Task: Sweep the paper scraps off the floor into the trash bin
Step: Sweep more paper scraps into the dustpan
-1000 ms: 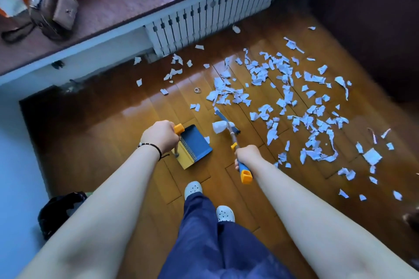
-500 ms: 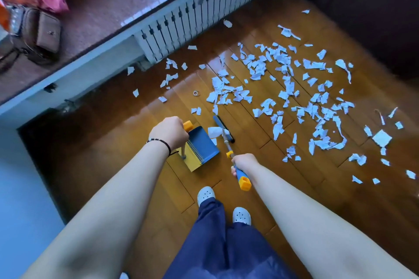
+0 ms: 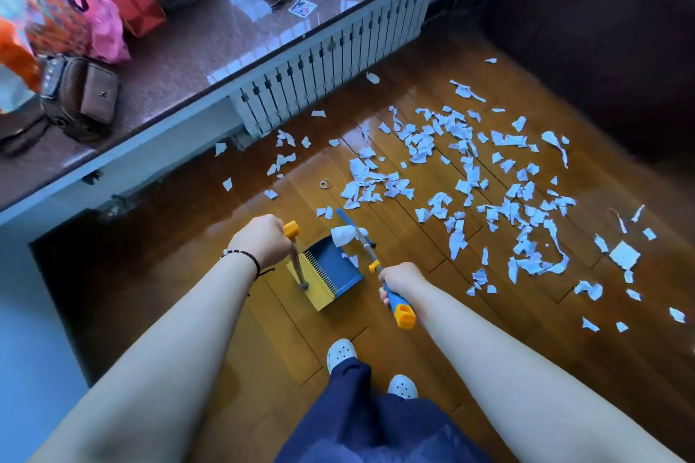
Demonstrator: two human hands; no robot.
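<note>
A blue and yellow dustpan (image 3: 331,271) stands on the wooden floor in front of my feet. My left hand (image 3: 263,239) grips its upright handle just below the orange cap. My right hand (image 3: 400,280) grips the blue and orange handle of a small broom (image 3: 361,233), whose head lies at the dustpan's mouth with a large white scrap (image 3: 344,234) against it. Several white paper scraps (image 3: 466,177) lie scattered across the floor to the right and ahead. No trash bin is in view.
A white radiator (image 3: 331,60) runs under a long pink stone ledge (image 3: 210,38) holding bags and a brown purse (image 3: 81,94). A dark sofa (image 3: 601,41) fills the right rear. A blue wall stands at left. A small ring (image 3: 325,184) lies on the floor.
The broom head has drawn the large white scrap leftward to the dustpan's mouth. The dustpan has stayed put, and the view has tilted up toward the ledge.
</note>
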